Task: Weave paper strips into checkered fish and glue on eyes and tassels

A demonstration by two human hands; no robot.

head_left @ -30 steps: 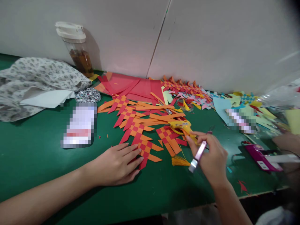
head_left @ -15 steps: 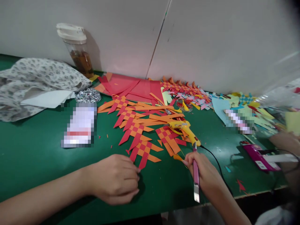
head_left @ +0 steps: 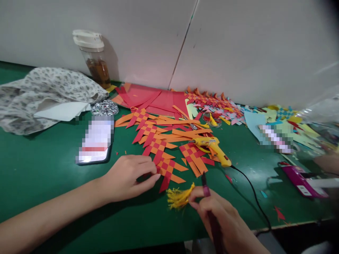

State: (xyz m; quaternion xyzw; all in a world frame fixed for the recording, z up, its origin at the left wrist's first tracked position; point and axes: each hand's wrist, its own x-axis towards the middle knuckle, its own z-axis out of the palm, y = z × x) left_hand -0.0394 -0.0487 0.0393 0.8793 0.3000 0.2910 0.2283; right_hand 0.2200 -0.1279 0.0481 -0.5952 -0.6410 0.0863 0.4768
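My right hand point(head_left: 214, 208) is closed around a dark pink craft knife point(head_left: 212, 215), blade tip pointing up and away. Its thumb and forefinger also pinch a yellow tassel point(head_left: 178, 198) just above the table. My left hand point(head_left: 132, 178) rests with curled fingers at the lower left edge of a chain of woven red and orange paper pieces point(head_left: 164, 165); what its fingertips hold, if anything, is hidden. A separate woven piece point(head_left: 191, 153) lies to the right of the chain, beside the yellow glue gun point(head_left: 218, 150).
A phone point(head_left: 96, 139), a dish of sequins point(head_left: 105, 108), a patterned cloth point(head_left: 53, 83) and a lidded bottle point(head_left: 95, 61) are at the left. Paper scraps point(head_left: 254, 123) and a magenta power strip point(head_left: 304, 181) lie right, near another person's arm point(head_left: 327, 163).
My right hand has moved down and left, bringing the yellow tassel lower, and the knife has turned blade upward. My left hand has shifted slightly up against the woven chain.
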